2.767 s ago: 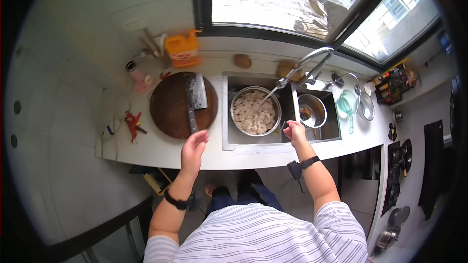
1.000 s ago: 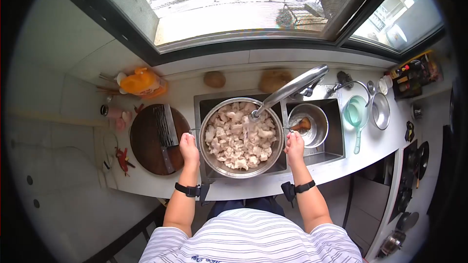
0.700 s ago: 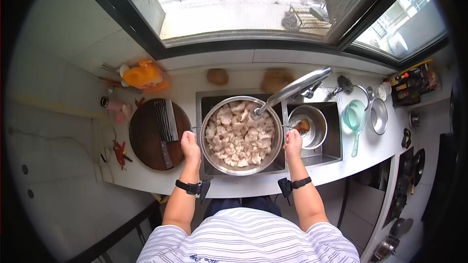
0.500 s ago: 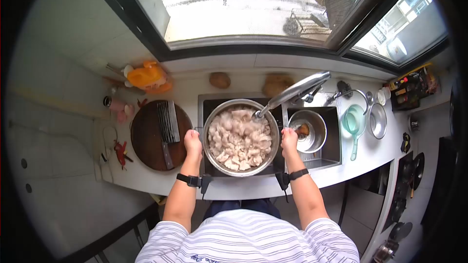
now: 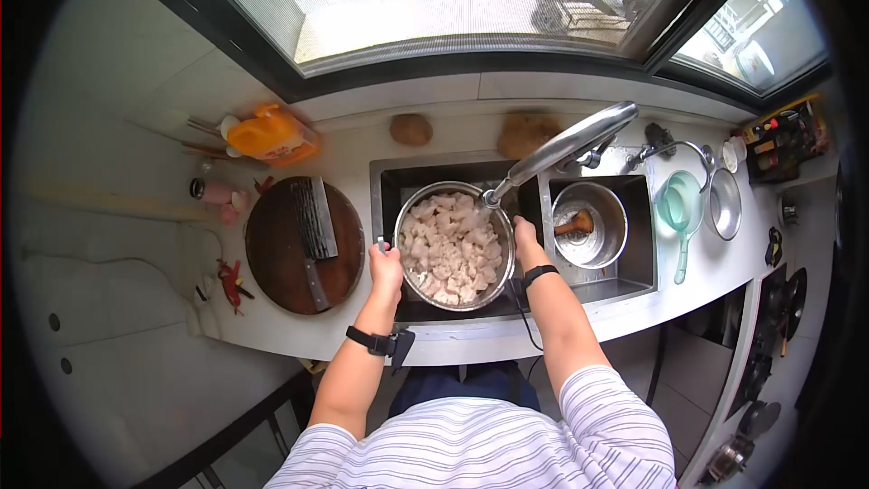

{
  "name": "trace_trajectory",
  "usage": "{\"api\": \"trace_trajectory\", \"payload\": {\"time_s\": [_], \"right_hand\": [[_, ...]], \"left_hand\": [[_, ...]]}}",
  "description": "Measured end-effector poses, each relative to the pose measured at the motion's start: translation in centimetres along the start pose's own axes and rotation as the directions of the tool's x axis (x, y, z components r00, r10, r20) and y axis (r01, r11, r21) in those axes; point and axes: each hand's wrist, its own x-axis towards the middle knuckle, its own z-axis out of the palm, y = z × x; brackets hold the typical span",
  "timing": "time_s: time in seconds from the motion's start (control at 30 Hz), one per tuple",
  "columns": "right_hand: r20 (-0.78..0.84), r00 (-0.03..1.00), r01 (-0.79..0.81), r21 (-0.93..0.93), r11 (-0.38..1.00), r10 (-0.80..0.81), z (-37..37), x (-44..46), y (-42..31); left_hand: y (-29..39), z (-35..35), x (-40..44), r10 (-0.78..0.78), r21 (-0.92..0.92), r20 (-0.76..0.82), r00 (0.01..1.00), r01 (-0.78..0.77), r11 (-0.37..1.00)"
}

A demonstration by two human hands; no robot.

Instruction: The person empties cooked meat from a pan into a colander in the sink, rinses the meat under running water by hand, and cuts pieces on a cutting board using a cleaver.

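Observation:
A metal pot [image 5: 453, 308] of pale, cut-up meat [image 5: 451, 249] is inside the left sink basin [image 5: 387, 188]. My left hand [image 5: 386, 267] is closed on the pot's left handle, part of which shows above my fingers. On the other side my right hand [image 5: 526, 235] is at the pot's right edge, its fingers curled; the right handle is hidden. The chrome faucet [image 5: 570, 147] reaches over the pot, its spout just above the meat near the upper right rim.
Left of the sink, a cleaver [image 5: 313, 226] lies on a round chopping board [image 5: 262, 258]. The right basin [image 5: 634, 258] holds a smaller metal pot [image 5: 618, 249] with a wooden-looking object inside. A green ladle [image 5: 681, 231] and metal bowl [image 5: 726, 208] are farther right. An orange jug [image 5: 272, 136] stands behind.
The pot has gone down deeper into the left basin with both my hands, and looks smaller. My view has shifted slightly.

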Motion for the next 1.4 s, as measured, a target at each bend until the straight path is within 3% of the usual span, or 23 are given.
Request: {"api": "trace_trajectory", "payload": {"time_s": [0.07, 0.13, 0.23, 0.27, 0.33, 0.4, 0.47, 0.53, 0.6, 0.67, 0.7, 0.73, 0.77, 0.83, 0.87, 0.93, 0.97, 1.03, 1.2, 1.33, 1.4], "right_hand": [[0.014, 0.998, -0.057, -0.029, 0.998, 0.057, -0.3, 0.3, 0.2], [-0.008, 0.997, -0.080, 0.159, 0.984, 0.083, 0.8, -3.9, -1.2], [-0.099, 0.994, -0.053, 0.016, 0.998, 0.054, 0.7, -5.4, -0.6], [-0.117, 0.993, -0.037, -0.041, 0.998, 0.032, 0.1, -4.8, 0.4], [-0.084, 0.995, -0.051, 0.001, 0.999, 0.051, -0.5, -4.3, 2.0], [-0.275, 0.955, -0.144, -0.117, 0.983, 0.107, -0.8, -5.2, 3.2], [-0.341, 0.919, -0.231, -0.060, 0.971, 0.198, -0.9, -7.0, 3.8], [-0.333, 0.922, -0.256, -0.140, 0.956, 0.198, -3.1, -5.4, 6.4], [-0.364, 0.921, -0.181, -0.086, 0.980, 0.138, -2.2, -8.0, 4.7], [-0.119, 0.990, 0.072, -0.037, 0.997, -0.075, -0.4, -10.1, 1.4], [0.171, 0.985, 0.026, 0.017, 1.000, -0.028, -1.6, -7.5, 0.8], [0.081, 0.995, 0.067, -0.026, 0.997, -0.065, 1.1, -9.2, -1.7], [0.173, 0.982, 0.080, -0.003, 0.997, -0.078, 2.0, -8.2, -2.8], [0.267, 0.964, -0.085, 0.249, 0.965, 0.016, 4.2, -5.8, -3.9], [0.266, 0.964, -0.092, 0.249, 0.964, 0.023, 5.6, -6.0, -4.5], [0.397, 0.917, -0.236, 0.438, 0.868, 0.049, 8.2, -7.7, -5.2], [0.391, 0.918, -0.242, 0.433, 0.868, 0.061, 8.6, -7.0, -4.7], [0.593, 0.805, -0.373, 0.475, 0.797, 0.024, 9.4, -6.2, -4.2], [0.630, 0.774, -0.390, 0.402, 0.828, 0.058, 10.7, -8.2, -5.7], [0.728, 0.685, -0.428, 0.355, 0.831, 0.041, 10.2, -8.8, -7.0], [0.536, 0.837, -0.240, 0.179, 0.954, 0.110, 9.9, -8.4, -7.6]], "left_hand": [[-1.4, 0.8, 1.2, -0.049, 0.033, -0.019, 0.999, 0.050, 0.998], [-3.2, 2.3, 2.9, -0.017, 0.074, -0.034, 0.999, 0.019, 0.997], [-2.7, 3.8, 5.2, 0.014, 0.101, -0.012, 1.000, -0.012, 0.995], [-0.8, 4.1, 5.2, 0.101, 0.318, -0.023, 0.995, -0.089, 0.944], [2.0, 4.4, 5.7, 0.215, 0.386, 0.049, 0.975, -0.217, 0.897], [1.1, 4.9, 8.5, 0.353, 0.317, 0.213, 0.911, -0.406, 0.857], [0.3, 4.8, 9.7, 0.407, 0.270, 0.249, 0.879, -0.466, 0.843], [0.7, 4.3, 8.5, 0.419, 0.549, 0.375, 0.827, -0.562, 0.619], [1.1, 2.8, 6.4, 0.587, 0.383, 0.277, 0.761, -0.648, 0.659], [1.4, 0.2, 3.5, 0.708, 0.363, 0.195, 0.679, -0.721, 0.591], [0.7, -1.2, 2.4, 0.730, 0.407, 0.202, 0.653, -0.734, 0.543], [-0.6, -2.4, 1.5, 0.726, 0.470, 0.249, 0.641, -0.735, 0.488], [-1.5, -3.5, 0.7, 0.709, 0.501, 0.310, 0.634, -0.743, 0.445], [-2.0, -4.7, -0.3, 0.684, 0.531, 0.372, 0.628, -0.748, 0.398], [-1.9, -5.2, -0.5, 0.661, 0.533, 0.439, 0.608, -0.769, 0.353], [-2.6, -5.4, -0.7, 0.618, 0.532, 0.508, 0.599, -0.783, 0.322], [-2.8, -5.3, -0.5, 0.617, 0.542, 0.516, 0.594, -0.784, 0.301], [-3.4, -5.3, -0.4, 0.617, 0.553, 0.512, 0.597, -0.779, 0.295], [-3.9, -5.4, 0.2, 0.640, 0.541, 0.508, 0.577, -0.792, 0.285], [-3.8, -5.5, 0.3, 0.652, 0.534, 0.497, 0.573, -0.794, 0.290], [-3.9, -5.6, 0.3, 0.645, 0.533, 0.496, 0.581, -0.791, 0.301]]}}
